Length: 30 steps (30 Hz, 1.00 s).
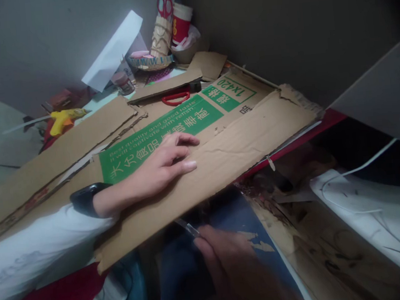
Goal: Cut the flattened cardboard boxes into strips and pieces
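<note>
My left hand (pixel 159 165) lies flat, fingers stretched out, pressing on a large flattened cardboard sheet (pixel 241 137) with a green printed label (pixel 156 133). A dark watch sits on that wrist above a white sleeve. Below the sheet's near edge, my right hand (pixel 227 259) is closed around a thin blade-like knife (pixel 187 226), whose tip sits at the cardboard's edge. The rest of the tool is hidden in the hand.
A yellow glue gun (pixel 62 119) lies at the left. Red-handled scissors (pixel 176 97) lie on the cardboard; another pair stands in a woven holder (pixel 160 36) by a red cup (pixel 181 23). A white cable (pixel 359 168) runs at the right. Cardboard scraps cover the floor below.
</note>
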Available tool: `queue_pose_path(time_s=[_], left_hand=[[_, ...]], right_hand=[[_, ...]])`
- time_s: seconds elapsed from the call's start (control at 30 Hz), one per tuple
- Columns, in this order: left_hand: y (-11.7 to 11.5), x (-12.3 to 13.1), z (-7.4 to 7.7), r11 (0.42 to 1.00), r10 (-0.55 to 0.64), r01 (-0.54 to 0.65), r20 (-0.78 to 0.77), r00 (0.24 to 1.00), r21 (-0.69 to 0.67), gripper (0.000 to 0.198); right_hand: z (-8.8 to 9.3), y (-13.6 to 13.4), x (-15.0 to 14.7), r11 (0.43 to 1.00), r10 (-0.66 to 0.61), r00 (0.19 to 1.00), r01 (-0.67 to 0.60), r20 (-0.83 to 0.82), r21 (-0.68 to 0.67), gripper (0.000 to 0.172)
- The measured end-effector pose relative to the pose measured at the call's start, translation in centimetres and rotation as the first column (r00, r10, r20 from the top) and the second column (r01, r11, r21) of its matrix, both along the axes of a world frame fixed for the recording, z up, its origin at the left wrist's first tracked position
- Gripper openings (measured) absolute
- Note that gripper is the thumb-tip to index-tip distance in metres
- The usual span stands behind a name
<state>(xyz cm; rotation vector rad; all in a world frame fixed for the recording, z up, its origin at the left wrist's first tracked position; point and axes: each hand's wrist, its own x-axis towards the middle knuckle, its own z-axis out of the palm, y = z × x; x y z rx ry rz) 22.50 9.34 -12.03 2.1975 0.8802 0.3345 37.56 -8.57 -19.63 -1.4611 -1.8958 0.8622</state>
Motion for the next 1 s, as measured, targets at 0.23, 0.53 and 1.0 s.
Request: queue_pose_path(time_s=[0.23, 0.53, 1.0], left_hand=[[0.0, 0.1, 0.2, 1.0, 0.003, -0.003, 0.0, 1.0, 0.001, 0.025], [-0.9, 0.5, 3.3, 0.983, -0.181, 0.182, -0.148, 0.972, -0.006, 0.018], [-1.0, 0.8, 2.7, 0.989, 0.126, -0.113, -0.149, 0.981, 0.093, 0.036]], right_hand=[[0.6, 0.5, -0.3, 0.975, -0.087, 0.996, 0.088, -0.012, 0.206, 0.029], [1.6, 0.8, 0.8, 0.993, -0.015, 1.0, 0.016, -0.011, 0.118, 0.029], [2.0, 1.7, 2.4, 0.998, 0.048, 0.999, -0.047, 0.016, -0.049, 0.023]])
